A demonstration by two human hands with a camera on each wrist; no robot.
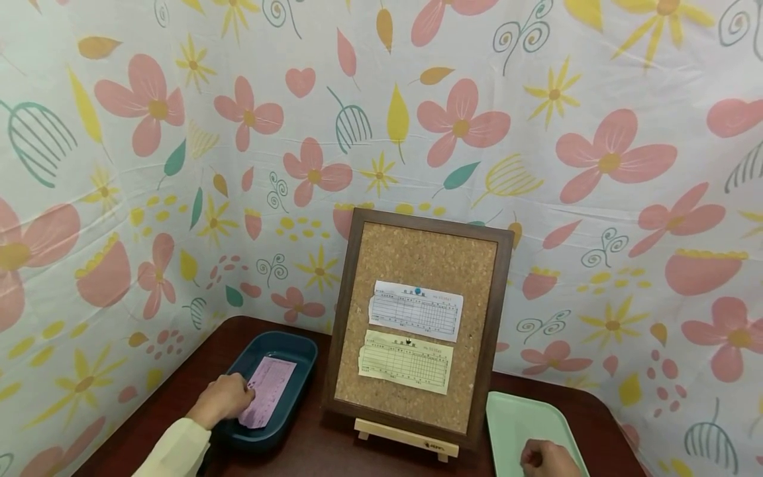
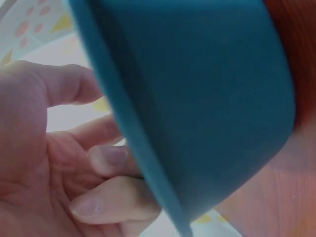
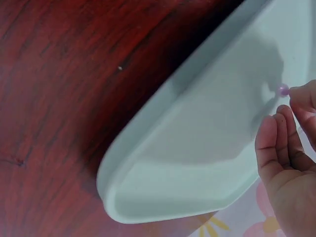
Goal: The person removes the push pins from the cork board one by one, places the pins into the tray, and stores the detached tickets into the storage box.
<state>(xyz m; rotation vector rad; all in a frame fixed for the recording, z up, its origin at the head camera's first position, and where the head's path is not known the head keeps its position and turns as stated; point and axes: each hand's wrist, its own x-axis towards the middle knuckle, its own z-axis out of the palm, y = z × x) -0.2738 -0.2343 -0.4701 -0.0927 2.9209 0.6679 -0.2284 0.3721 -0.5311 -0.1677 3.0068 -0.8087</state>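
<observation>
Left hand (image 1: pixel 222 399), grip pinching pink slip (image 1: pixel 271 391): one. Right hand (image 1: pixel 547 457), grip pinching purple pin (image 3: pixel 283 90): one. Corkboard (image 1: pixel 429 255): one. Pinned slips (image 1: pixel 415 311): two.

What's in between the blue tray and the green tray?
The board, on its wooden stand on the table; the head view shows it.

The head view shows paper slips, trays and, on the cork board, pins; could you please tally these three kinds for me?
Paper slips: 3 (white slip, yellow slip, pink slip)
Trays: 2 (blue tray, green tray)
Pins on the cork board: 2 (blue pin, dark pin)
Total: 7
</observation>
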